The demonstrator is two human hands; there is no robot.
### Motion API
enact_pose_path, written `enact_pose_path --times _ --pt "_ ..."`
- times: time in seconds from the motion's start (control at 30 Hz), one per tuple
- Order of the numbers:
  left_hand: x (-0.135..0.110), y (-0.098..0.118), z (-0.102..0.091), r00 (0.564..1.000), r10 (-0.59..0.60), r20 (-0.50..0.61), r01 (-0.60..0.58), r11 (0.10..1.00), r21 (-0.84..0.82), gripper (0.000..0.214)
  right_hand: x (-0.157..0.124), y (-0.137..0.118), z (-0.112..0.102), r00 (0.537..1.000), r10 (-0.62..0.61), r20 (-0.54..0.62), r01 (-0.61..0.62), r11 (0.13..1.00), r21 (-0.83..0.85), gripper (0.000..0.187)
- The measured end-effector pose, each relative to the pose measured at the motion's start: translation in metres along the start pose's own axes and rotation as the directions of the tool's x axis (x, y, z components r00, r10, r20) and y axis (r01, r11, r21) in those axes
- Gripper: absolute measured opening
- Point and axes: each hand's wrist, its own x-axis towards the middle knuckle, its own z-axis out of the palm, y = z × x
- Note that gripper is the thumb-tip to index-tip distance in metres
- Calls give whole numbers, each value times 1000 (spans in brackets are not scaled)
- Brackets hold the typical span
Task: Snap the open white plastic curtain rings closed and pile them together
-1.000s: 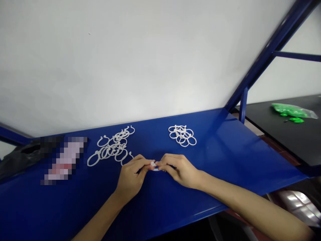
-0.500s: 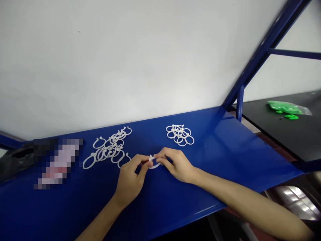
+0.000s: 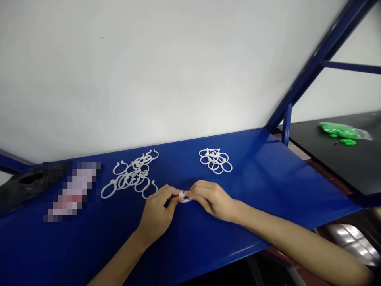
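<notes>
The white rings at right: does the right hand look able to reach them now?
Probably yes: the white rings lie just beyond the right hand, nothing visible between, though its grip is busy with another white ring.

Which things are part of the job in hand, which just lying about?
Likely in the job:
thin white plastic-looking ring, pinched by left hand and right hand
tangled white rings at left, some open
clustered white rings at right
smooth blue tabletop

Likely just lying about:
crumpled black plastic bag
pale pixelated flat item
clear plastic bag of green pieces, on black table
</notes>
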Motion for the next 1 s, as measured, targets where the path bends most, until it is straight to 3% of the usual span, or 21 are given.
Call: enact_pose_path --times 0.17,0.27,0.33,0.4,0.47,0.57,0.67,0.73,0.83,1.0 --pt "-2 -2 2 990 138 -29 -138 990 20 21 -3 -1 0 998 -10 59 13 999 -36 30" --pt "-1 -3 2 988 155 -7 -154 985 75 18 1 0 1 999 -3 48 5 999 -52 28" --pt "2 -4 1 989 147 13 -147 976 161 12 6 4 -3 1000 15 -25 -17 997 -73 26" --pt "5 -8 -2 991 134 22 -135 949 287 21 11 12 -14 981 56 -185 -81 988 -132 23" --pt "8 -16 -7 994 105 14 -101 898 429 31 13 26 -32 913 127 -388 -220 953 -206 20" --pt "10 -30 -18 1000 26 3 -22 787 616 34 9 55 -65 748 301 -592 -512 829 -225 19" --pt "10 -40 -27 997 -71 38 23 695 719 39 2 85 -89 556 514 -653 -742 661 -111 19" --pt "10 -43 -28 990 -120 68 30 667 745 41 -2 99 -95 482 570 -665 -801 595 -71 18" --pt "9 -42 -26 984 -146 101 23 669 743 41 -3 109 -92 444 608 -658 -836 546 -59 17" --pt "7 -39 -20 987 -118 114 8 728 685 39 -1 110 -85 455 643 -616 -852 516 -90 15"
